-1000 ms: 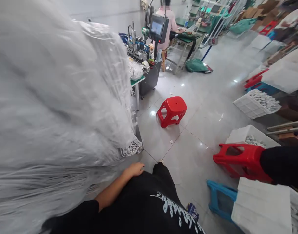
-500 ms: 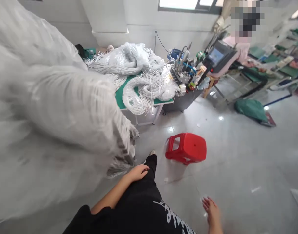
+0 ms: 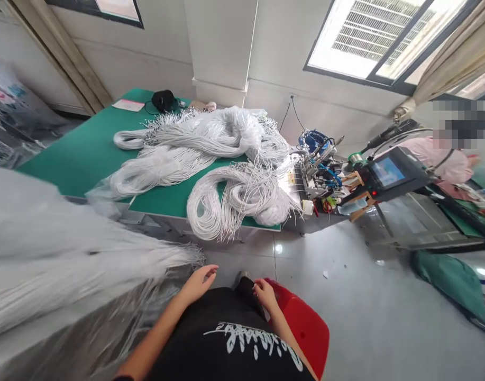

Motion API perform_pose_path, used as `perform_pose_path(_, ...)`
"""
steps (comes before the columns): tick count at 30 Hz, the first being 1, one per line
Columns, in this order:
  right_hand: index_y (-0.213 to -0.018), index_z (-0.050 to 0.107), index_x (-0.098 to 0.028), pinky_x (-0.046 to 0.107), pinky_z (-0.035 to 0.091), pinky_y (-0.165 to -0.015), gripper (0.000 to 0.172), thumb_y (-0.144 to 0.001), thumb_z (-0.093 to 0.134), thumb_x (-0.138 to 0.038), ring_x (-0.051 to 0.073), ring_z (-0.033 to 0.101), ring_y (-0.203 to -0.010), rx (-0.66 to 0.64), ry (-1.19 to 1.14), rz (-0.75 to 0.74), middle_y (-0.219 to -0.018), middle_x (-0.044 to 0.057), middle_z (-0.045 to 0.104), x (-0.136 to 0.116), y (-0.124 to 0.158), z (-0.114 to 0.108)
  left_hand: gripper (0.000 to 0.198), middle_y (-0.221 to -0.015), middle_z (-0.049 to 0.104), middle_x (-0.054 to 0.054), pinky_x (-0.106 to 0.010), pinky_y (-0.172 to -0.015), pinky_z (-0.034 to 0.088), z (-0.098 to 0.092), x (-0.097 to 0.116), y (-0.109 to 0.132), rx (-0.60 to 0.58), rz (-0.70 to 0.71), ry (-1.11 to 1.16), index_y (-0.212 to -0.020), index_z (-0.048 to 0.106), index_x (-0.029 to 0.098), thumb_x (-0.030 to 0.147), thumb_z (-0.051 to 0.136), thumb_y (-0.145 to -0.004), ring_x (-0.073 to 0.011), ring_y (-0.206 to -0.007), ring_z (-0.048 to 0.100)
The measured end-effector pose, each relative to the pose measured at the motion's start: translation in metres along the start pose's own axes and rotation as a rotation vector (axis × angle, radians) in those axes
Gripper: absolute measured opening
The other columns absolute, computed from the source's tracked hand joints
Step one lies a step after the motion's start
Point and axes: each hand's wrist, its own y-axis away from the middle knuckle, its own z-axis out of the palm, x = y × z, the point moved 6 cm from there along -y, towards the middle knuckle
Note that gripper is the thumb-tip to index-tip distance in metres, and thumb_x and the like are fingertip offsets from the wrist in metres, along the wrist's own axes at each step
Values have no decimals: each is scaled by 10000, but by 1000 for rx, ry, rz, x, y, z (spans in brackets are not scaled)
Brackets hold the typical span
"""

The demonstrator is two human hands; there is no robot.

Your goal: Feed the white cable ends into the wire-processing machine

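A big blurred bundle of white cables [image 3: 67,254] in clear plastic hangs at my left side, its ends pointing right. My left hand [image 3: 200,281] is just past those cable ends, fingers apart, holding nothing. My right hand [image 3: 264,293] is low by my black trouser leg, its fingers curled on the top corner of a red plastic stool [image 3: 305,328] that stands on the floor right beneath me.
A green-topped table [image 3: 83,153] ahead carries several coils of white cable [image 3: 226,201]. To its right stand a small wiring machine [image 3: 317,174] and a screen [image 3: 387,172], with a person in pink [image 3: 440,159] behind. A green bag [image 3: 448,278] lies on the grey tiled floor.
The view has swung left and up toward the green table. The red stool is now under me, and my right hand has come down onto it. The cable bundle has dropped lower at my left.
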Motion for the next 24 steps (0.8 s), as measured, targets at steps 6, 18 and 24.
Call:
perform_pose_path(6, -962, 640, -121, 296, 494, -703, 372, -837, 440, -409, 183, 642, -712, 2, -136, -140, -789, 81, 691, -46, -159, -75, 424, -1111, 659, -96, -320, -888, 508, 5, 35, -96, 137, -68, -4, -1153, 597, 181, 406, 405, -849, -203, -994, 628)
perform_pose_path(18, -909, 619, -166, 360, 454, -805, 277, -855, 445, -375, 215, 554, -833, 236, 17, -553, -863, 92, 615, -147, -328, -118, 492, -1290, 541, -131, -361, -1026, 426, -107, 142, -303, 564, -150, -214, -1251, 520, 153, 458, 400, -884, -239, -1204, 515)
perform_pose_path(24, -912, 570, -211, 397, 471, -766, 148, -861, 458, -293, 234, 540, -824, 271, 77, -555, -843, 80, 575, -126, -326, -100, 685, -1461, 368, -162, -352, -1158, 231, -161, 166, -442, 536, -264, -348, -1403, 342, 93, 467, 499, -851, -256, -1381, 302)
